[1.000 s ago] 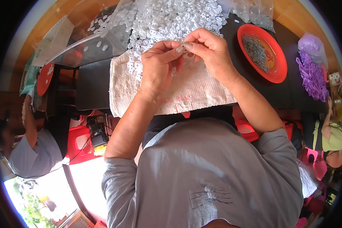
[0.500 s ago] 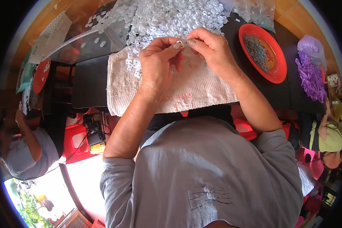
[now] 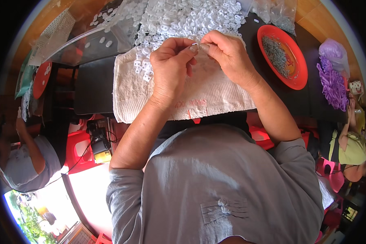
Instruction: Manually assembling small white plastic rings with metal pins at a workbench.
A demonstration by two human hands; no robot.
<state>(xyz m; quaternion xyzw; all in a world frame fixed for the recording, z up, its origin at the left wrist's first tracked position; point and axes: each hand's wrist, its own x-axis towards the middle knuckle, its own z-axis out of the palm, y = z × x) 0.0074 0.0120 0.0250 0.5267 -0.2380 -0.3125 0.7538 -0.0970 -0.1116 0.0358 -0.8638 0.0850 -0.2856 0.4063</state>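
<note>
My left hand [image 3: 170, 67] is closed in a pinch, thumb against fingertips, on a small white plastic piece [image 3: 195, 44]. My right hand [image 3: 229, 60] meets it there, thumb and forefinger pressed together at the piece's edge; whatever lies between them is too small to make out. Both hands are above a cream towel [image 3: 130, 99] spread along the table's near edge. Just beyond them spreads a large heap of white plastic pieces [image 3: 191, 18], many with holes. Several similar two-holed pieces [image 3: 142, 67] lie on the towel beside my left hand.
On the right stands a red oval plate [image 3: 301, 79] of thin grey metal bits [image 3: 275, 53]. Past it are a purple bundle [image 3: 332, 83] and clear bags [image 3: 282, 18]. A clear plastic tray [image 3: 75, 51] is at left. Other people sit at both sides.
The hands stay together at the same place, with the thumbs and fingertips shifted slightly about the white piece. The whole view has moved a little.
</note>
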